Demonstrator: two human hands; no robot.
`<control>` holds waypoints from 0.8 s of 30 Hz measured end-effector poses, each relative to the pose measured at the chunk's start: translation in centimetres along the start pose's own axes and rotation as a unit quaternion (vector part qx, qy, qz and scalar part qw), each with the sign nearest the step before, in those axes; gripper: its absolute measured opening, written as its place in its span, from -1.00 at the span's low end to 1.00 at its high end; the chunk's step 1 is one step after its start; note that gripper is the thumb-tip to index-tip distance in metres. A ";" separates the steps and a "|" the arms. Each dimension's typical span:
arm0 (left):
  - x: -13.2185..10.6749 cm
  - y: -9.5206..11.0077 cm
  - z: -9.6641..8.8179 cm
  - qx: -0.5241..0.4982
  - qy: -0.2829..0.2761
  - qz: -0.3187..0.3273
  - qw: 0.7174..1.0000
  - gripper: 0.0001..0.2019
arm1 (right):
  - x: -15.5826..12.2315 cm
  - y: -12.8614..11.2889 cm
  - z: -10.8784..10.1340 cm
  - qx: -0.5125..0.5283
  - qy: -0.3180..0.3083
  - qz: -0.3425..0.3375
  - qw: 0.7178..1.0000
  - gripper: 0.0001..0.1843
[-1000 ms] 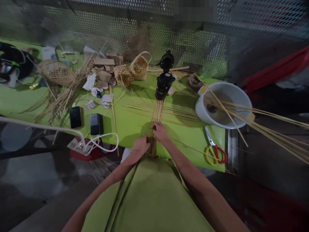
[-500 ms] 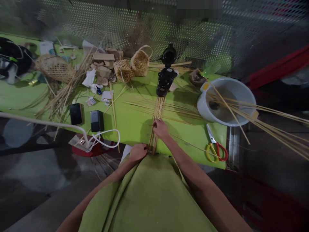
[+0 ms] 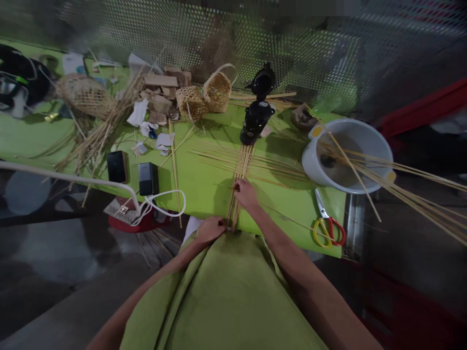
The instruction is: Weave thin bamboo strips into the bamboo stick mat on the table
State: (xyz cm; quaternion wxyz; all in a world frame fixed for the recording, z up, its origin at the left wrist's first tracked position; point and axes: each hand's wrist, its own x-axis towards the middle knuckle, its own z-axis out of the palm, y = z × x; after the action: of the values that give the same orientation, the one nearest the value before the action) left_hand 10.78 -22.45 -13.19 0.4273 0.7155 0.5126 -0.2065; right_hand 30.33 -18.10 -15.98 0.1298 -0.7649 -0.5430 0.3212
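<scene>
Thin bamboo strips (image 3: 243, 163) run lengthwise towards my body on the green table, and other strips (image 3: 277, 167) cross them sideways. A black bottle-shaped container with its lid up (image 3: 254, 121) stands on their far ends. My right hand (image 3: 246, 194) is closed in a pinch at the lengthwise strips, just nearer to me than the crossing. At the table's near edge, my left hand (image 3: 212, 228) has its fingers curled around the near ends of the strips. The fingertips are small, so the exact strips held are hard to make out.
Scissors (image 3: 324, 221) and a white bucket (image 3: 310, 163) with long strips sticking out stand to the right. Woven baskets (image 3: 217, 92), a strip bundle (image 3: 105, 124), a phone (image 3: 116, 166) and a power bank (image 3: 148, 179) with a white cable lie to the left.
The view has shifted slightly, so the table items appear a little further right. Both hands stay at nearly the same places on the strips.
</scene>
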 end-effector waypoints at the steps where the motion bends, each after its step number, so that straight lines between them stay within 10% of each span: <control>1: 0.0 0.0 -0.1 -0.001 -0.001 0.002 1.000 -0.71 | 0.0 0.0 0.0 0.000 0.000 0.000 1.000 -0.79; 24: -0.4 -0.8 -1.3 -0.147 -0.033 0.020 0.988 -0.77 | 0.0 0.1 0.1 0.023 0.005 -0.010 1.000 -0.80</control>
State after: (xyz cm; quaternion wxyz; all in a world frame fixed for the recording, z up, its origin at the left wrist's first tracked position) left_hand 9.68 -21.48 -12.48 0.5485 0.6480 0.5083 -0.1442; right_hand 30.38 -18.12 -16.11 0.1533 -0.7583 -0.5420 0.3282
